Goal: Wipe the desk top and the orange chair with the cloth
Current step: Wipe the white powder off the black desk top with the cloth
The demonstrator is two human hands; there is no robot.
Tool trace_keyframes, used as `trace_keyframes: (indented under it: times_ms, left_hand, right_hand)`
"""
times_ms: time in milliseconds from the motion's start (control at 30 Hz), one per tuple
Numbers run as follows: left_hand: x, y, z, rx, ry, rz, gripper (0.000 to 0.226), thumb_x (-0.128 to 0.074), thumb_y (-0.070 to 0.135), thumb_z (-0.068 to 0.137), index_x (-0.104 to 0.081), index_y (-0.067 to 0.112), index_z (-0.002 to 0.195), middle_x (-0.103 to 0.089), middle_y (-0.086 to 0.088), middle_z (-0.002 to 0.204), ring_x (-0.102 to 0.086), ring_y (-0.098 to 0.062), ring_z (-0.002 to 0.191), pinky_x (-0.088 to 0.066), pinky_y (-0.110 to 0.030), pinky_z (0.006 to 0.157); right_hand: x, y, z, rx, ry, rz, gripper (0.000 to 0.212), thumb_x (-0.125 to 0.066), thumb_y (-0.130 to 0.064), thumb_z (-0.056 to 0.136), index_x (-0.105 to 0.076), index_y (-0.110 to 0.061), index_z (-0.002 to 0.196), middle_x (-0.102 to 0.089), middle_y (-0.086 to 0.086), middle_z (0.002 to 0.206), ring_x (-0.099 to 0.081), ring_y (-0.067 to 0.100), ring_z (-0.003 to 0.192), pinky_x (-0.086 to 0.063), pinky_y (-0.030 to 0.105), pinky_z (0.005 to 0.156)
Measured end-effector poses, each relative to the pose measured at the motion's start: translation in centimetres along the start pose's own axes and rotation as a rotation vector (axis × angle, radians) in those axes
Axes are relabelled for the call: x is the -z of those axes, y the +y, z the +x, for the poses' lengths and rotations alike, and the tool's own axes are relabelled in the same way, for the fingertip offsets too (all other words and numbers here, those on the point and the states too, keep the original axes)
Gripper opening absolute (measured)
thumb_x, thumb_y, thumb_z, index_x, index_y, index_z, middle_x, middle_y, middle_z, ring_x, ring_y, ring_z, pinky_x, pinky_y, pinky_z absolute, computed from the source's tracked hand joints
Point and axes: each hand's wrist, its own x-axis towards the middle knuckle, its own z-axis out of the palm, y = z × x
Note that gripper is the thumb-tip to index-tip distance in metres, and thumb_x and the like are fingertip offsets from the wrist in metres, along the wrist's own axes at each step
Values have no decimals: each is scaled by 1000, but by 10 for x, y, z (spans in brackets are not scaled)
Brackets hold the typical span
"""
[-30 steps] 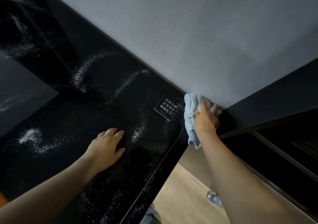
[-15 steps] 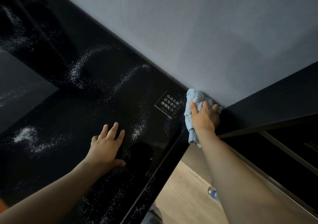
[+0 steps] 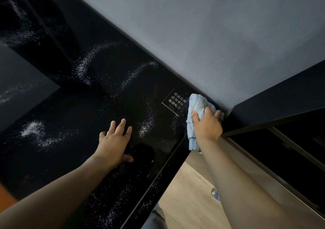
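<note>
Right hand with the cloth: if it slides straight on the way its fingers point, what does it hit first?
The grey wall. The right hand holds the blue cloth on the black desk top near its back corner, fingers aimed at the wall just beyond; nothing else seems to lie between.

Glossy black dust-speckled desk top [image 3: 73,105], fluffy blue cloth [image 3: 197,105], matt grey wall [image 3: 211,35], pale wood-grain floor [image 3: 186,193]

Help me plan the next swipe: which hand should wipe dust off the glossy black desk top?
Right: the right hand grips the fluffy blue cloth on the desk top; the left hand lies flat, empty.
</note>
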Motion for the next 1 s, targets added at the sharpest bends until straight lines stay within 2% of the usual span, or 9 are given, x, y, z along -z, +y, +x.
trace_keyframes:
  times_ms: [100, 267, 433, 567, 733, 833, 1000]
  left_hand:
    - [0, 0, 0, 5, -7, 20, 111, -66, 62, 76, 2, 22, 154, 19, -8, 158, 9, -35, 147, -20, -47, 115]
    - [-2, 0, 0, 9, 13, 33, 112, -65, 65, 74, 3, 22, 153, 17, -7, 159, 8, -34, 147, -22, -47, 114]
    - [-3, -5, -5, -25, 42, 1, 111, -64, 66, 75, 1, 23, 154, 16, -6, 159, 7, -34, 147, -21, -47, 115]
    - [-2, -9, -19, -64, 69, -116, 105, -63, 63, 78, -3, 22, 154, 6, -4, 161, 2, -27, 148, -17, -46, 117]
    - [-20, -25, -60, -105, 117, -131, 98, -58, 62, 82, -5, 23, 154, -2, -1, 161, -2, -23, 148, -12, -40, 120]
    - [-37, -43, -83, -72, 54, -124, 104, -56, 69, 78, -3, 23, 154, 1, 0, 161, 1, -24, 148, -10, -40, 120]
    - [-65, -67, -115, -24, -13, -92, 128, -57, 84, 60, 8, 24, 153, 15, 1, 160, 10, -29, 147, -9, -45, 120]
  right_hand:
    - [-2, 1, -16, 24, 9, -26, 46, -49, -57, 90, -54, -17, 112, -48, 14, 119, -58, 32, 93, -38, 29, 61]
    - [-5, 0, -40, 31, -5, -64, 50, -46, -58, 91, -51, -19, 121, -45, 15, 123, -57, 32, 96, -39, 29, 60]
    - [-8, -2, -68, 39, -8, -76, 47, -46, -58, 91, -52, -18, 116, -44, 15, 124, -56, 31, 92, -39, 29, 59]
    - [-12, -3, -92, 37, -7, -39, 46, -52, -56, 89, -54, -17, 114, -47, 17, 122, -56, 35, 93, -41, 31, 60]
    - [-14, -6, -122, 39, 6, 25, 44, -55, -52, 88, -57, -16, 112, -48, 17, 120, -56, 34, 90, -46, 34, 64]
    - [-16, -7, -140, 47, 14, 28, 42, -56, -52, 88, -56, -16, 110, -49, 16, 117, -56, 33, 87, -47, 34, 62]
    - [-20, -10, -169, 45, 2, 32, 43, -54, -53, 89, -56, -17, 111, -48, 16, 117, -56, 32, 85, -47, 33, 60]
